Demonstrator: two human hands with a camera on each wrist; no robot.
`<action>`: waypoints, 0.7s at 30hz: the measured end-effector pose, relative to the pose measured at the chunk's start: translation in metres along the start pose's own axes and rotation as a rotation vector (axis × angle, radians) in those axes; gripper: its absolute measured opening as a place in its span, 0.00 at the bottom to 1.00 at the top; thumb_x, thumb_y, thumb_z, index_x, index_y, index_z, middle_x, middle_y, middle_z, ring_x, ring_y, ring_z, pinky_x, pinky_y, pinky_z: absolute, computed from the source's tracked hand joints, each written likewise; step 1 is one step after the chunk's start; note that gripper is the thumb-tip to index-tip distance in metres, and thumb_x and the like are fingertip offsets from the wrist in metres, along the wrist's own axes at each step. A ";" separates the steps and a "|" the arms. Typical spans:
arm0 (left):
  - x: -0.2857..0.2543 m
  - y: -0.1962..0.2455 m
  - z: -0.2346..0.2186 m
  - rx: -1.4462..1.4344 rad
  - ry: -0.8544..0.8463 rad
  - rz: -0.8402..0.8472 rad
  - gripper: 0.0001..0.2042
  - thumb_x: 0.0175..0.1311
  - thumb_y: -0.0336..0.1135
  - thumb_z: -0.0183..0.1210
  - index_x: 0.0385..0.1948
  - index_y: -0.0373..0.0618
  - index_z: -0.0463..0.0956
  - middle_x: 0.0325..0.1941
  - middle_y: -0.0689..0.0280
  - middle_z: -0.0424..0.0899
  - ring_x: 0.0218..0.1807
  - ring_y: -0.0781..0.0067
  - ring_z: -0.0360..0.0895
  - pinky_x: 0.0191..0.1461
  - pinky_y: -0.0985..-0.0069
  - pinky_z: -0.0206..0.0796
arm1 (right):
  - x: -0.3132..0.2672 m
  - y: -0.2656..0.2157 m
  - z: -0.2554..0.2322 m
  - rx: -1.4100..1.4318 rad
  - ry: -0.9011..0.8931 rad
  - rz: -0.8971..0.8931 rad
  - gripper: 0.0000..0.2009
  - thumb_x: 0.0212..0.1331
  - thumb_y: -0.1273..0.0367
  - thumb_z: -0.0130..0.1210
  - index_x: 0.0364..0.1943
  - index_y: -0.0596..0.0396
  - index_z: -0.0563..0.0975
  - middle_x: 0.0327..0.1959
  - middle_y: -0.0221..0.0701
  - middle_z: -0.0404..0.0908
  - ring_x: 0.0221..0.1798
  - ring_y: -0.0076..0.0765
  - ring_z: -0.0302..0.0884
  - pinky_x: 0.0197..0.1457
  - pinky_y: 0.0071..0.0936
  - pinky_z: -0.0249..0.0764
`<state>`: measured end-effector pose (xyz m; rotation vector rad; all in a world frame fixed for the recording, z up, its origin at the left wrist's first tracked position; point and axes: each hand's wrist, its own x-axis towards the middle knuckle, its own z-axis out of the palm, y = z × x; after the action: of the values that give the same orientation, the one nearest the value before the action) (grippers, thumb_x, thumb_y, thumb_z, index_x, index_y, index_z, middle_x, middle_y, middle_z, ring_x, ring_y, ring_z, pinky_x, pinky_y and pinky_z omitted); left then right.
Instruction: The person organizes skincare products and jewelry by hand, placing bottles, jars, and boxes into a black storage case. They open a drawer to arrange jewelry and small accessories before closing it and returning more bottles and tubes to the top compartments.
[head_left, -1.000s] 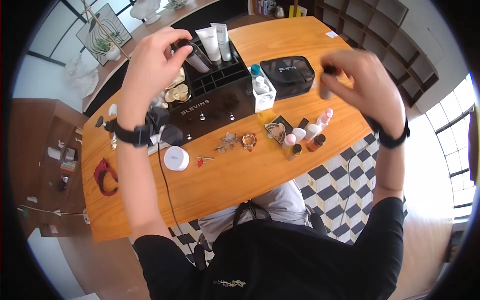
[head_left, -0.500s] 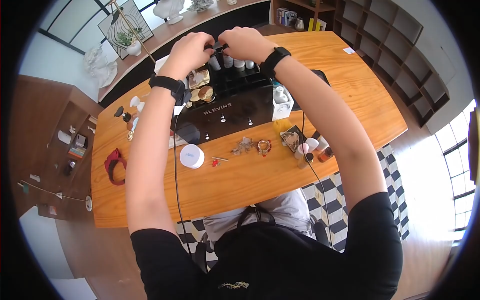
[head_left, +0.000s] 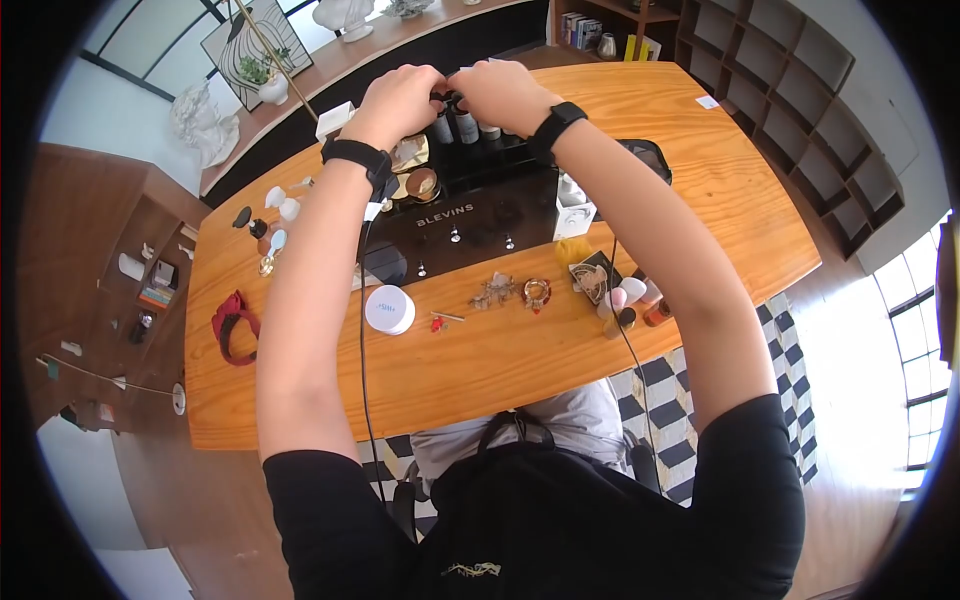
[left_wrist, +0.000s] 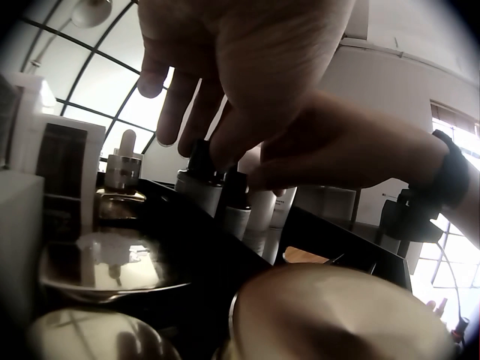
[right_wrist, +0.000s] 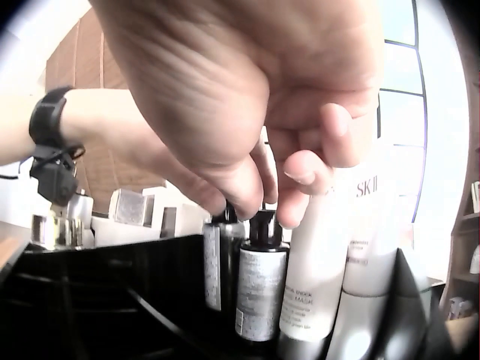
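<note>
My left hand point(head_left: 400, 100) and right hand point(head_left: 505, 95) are side by side over the back of a black organizer box point(head_left: 440, 235) marked BLEVINS. Thumb and finger of the left hand pinch the black cap of a small bottle point(right_wrist: 217, 262) with a pale label. The right hand pinches the black cap of a similar bottle point(right_wrist: 262, 292) right beside it. Both bottles stand upright within the organizer. A white tube point(right_wrist: 311, 277) and an SK-II tube point(right_wrist: 367, 232) stand just right of them, the first behind the right hand's fingers.
Gold compacts point(head_left: 423, 183) lie in the organizer's left part. A white holder point(head_left: 573, 218) adjoins its right side. In front on the table are a white jar point(head_left: 389, 310), jewellery point(head_left: 495, 290), a bracelet point(head_left: 536, 293) and small bottles point(head_left: 622, 320). A red headband point(head_left: 235, 325) lies left.
The right hand has carried its bottle from the table's right side into the organizer, beside the left hand's bottle. The left hand has lowered its tilted bottle upright there.
</note>
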<state>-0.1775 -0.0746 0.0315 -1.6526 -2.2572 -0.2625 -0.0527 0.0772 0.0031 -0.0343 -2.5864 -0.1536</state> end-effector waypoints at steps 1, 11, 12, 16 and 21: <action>0.001 -0.001 -0.001 -0.001 -0.001 0.000 0.11 0.64 0.33 0.71 0.47 0.44 0.88 0.44 0.55 0.92 0.51 0.49 0.88 0.55 0.59 0.79 | -0.004 0.001 -0.007 0.034 0.010 0.029 0.08 0.64 0.65 0.66 0.44 0.47 0.89 0.40 0.41 0.93 0.46 0.51 0.93 0.50 0.44 0.88; 0.015 -0.021 0.007 -0.175 -0.120 0.049 0.18 0.61 0.32 0.74 0.52 0.36 0.86 0.45 0.51 0.91 0.45 0.54 0.88 0.53 0.63 0.78 | -0.142 0.021 -0.163 0.405 0.189 0.090 0.19 0.70 0.57 0.68 0.55 0.57 0.87 0.30 0.36 0.88 0.30 0.35 0.87 0.33 0.33 0.80; 0.015 -0.021 -0.001 -0.193 -0.107 0.099 0.20 0.61 0.35 0.75 0.54 0.37 0.87 0.46 0.53 0.91 0.45 0.56 0.88 0.52 0.64 0.78 | -0.161 0.005 -0.213 0.493 0.093 0.327 0.17 0.68 0.66 0.67 0.55 0.64 0.86 0.29 0.41 0.88 0.26 0.34 0.83 0.32 0.30 0.76; -0.005 0.035 -0.050 -0.096 0.068 0.163 0.22 0.66 0.42 0.72 0.59 0.43 0.86 0.56 0.52 0.91 0.52 0.48 0.88 0.57 0.60 0.80 | -0.250 0.007 -0.245 0.443 0.180 0.559 0.16 0.67 0.66 0.67 0.53 0.65 0.85 0.29 0.41 0.87 0.25 0.37 0.82 0.32 0.31 0.76; -0.079 0.169 -0.063 -0.205 0.185 0.495 0.15 0.62 0.32 0.71 0.50 0.41 0.87 0.44 0.57 0.90 0.50 0.53 0.85 0.56 0.60 0.72 | -0.331 0.001 -0.195 0.206 -0.044 0.570 0.14 0.70 0.60 0.67 0.51 0.53 0.87 0.29 0.33 0.86 0.28 0.39 0.84 0.34 0.36 0.77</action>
<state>0.0145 -0.1139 0.0534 -2.1268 -1.6673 -0.5085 0.3311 0.0579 -0.0056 -0.6941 -2.5100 0.3241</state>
